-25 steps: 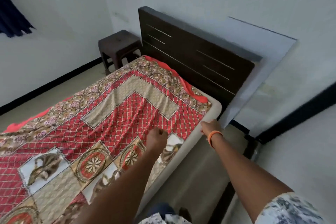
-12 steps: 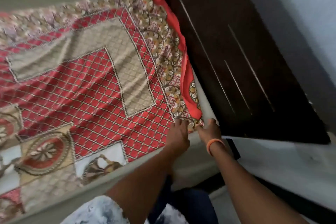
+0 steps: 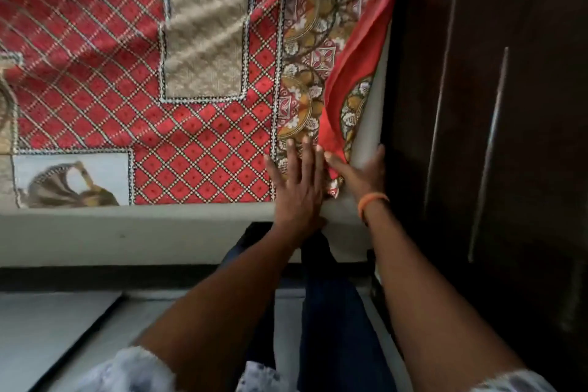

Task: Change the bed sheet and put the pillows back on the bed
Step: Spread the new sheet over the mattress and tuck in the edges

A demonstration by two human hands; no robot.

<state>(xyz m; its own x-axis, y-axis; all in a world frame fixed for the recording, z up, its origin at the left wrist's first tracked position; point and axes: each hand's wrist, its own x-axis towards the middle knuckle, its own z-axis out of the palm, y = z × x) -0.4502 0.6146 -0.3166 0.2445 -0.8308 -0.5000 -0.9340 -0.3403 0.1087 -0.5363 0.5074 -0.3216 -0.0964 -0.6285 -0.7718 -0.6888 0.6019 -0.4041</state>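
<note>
We see the bed sheet (image 3: 143,73) spread over most of the mattress (image 3: 127,232), its red lattice pattern reaching the near edge on the left, though diagonal ripples cross the beige panel. At the corner our left hand (image 3: 297,191) lies flat on the patterned border, fingers straight and spread, pressing the cloth down, so its grip is not closed on anything. Just beside it, our right hand (image 3: 362,175) cups the mattress corner, thumb on the red hem and fingers curled over the bare edge; it seems to be holding the corner itself, with the loose red flap bunched against it. Farther right stands the dark headboard (image 3: 477,137), close against the mattress. No pillows are in view.

To tuck well, we judge the left hand should keep the border pinned while the right lifts the corner and feeds the hem down into the narrow gap, pulling the cloth taut so the ripples flatten.
</note>
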